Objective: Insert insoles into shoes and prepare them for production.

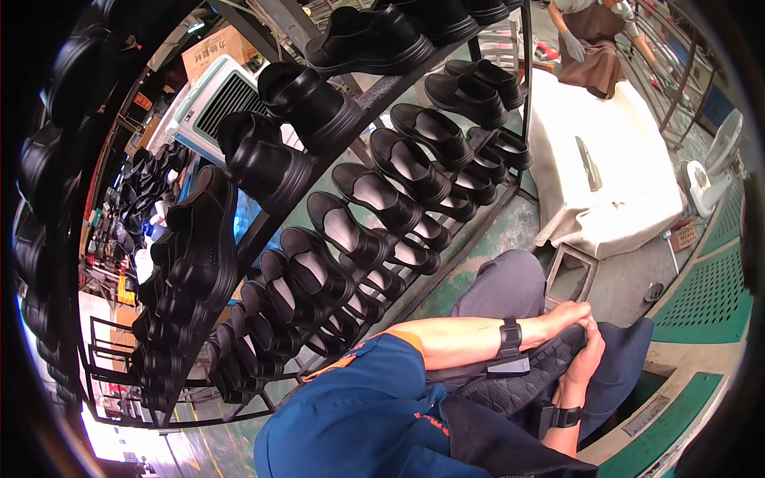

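A black shoe [522,381] lies across my lap, its patterned tread turned up. My left hand [567,317] is closed at the far end of the shoe, its fingers bent together over the edge. Against the right side of that same end, my right hand [586,360] grips the shoe, touching the left hand at the fingertips. The shoe's upper is hidden under the sole and behind my arm. Both wrists wear black straps, and a small grey box [508,366] sits by the left strap.
A black metal rack [362,111] with rows of black shoes [374,195] stands close on my left. Ahead is a table with a white cover [594,135], a person in a brown apron behind it. Green perforated panels [705,299] line the right; a white fan [709,171] stands beyond.
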Tool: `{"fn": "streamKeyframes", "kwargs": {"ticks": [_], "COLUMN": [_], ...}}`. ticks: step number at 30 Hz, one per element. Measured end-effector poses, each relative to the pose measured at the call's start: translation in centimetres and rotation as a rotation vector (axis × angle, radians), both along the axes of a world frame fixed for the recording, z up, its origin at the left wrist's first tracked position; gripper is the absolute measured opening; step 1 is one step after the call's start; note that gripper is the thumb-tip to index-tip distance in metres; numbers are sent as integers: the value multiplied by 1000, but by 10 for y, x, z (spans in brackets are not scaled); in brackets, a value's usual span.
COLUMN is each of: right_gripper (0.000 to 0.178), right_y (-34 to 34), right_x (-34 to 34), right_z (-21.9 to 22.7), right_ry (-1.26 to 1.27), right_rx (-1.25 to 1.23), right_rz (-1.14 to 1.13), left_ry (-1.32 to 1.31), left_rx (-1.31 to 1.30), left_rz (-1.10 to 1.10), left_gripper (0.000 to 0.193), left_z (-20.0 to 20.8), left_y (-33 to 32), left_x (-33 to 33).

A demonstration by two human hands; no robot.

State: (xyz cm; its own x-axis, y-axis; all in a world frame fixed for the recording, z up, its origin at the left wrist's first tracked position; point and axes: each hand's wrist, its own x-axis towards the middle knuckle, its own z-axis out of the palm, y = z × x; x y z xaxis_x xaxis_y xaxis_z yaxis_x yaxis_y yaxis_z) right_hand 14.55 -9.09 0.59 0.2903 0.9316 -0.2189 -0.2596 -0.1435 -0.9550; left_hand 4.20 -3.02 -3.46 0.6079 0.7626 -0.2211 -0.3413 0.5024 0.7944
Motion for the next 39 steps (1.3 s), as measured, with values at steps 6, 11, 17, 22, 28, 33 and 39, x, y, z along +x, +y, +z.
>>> {"fn": "streamKeyframes", "kwargs": {"ticks": [6, 11, 17, 22, 28, 33, 39], "right_gripper": [38, 39, 40, 57, 68, 54, 52], "right_y": [-7, -6, 46, 74, 42, 43, 28], "right_x": [-1, 0, 48, 71, 49, 49, 46], "right_z": [23, 26, 10, 1, -19, -24, 12], "right_ry": [-164, -188, 172, 527, 583, 490, 218], "right_rx": [157, 158, -30, -293, -130, -62, 283], "right_rz": [25, 42, -119, -44, -184, -190, -161], "left_ry": [-83, 74, 156, -4, -76, -108, -86], "left_rx": [130, 161, 134, 785, 605, 632, 1027], "left_rz": [-25, -87, -165, 63, 237, 297, 259], "left_gripper": [33, 40, 50, 68, 61, 69, 27], "left_z": [9, 20, 44, 61, 59, 64, 94], "left_y": [-4, 5, -10, -32, -18, -37, -29], "left_x": [2, -4, -50, -58, -19, -35, -49]}}
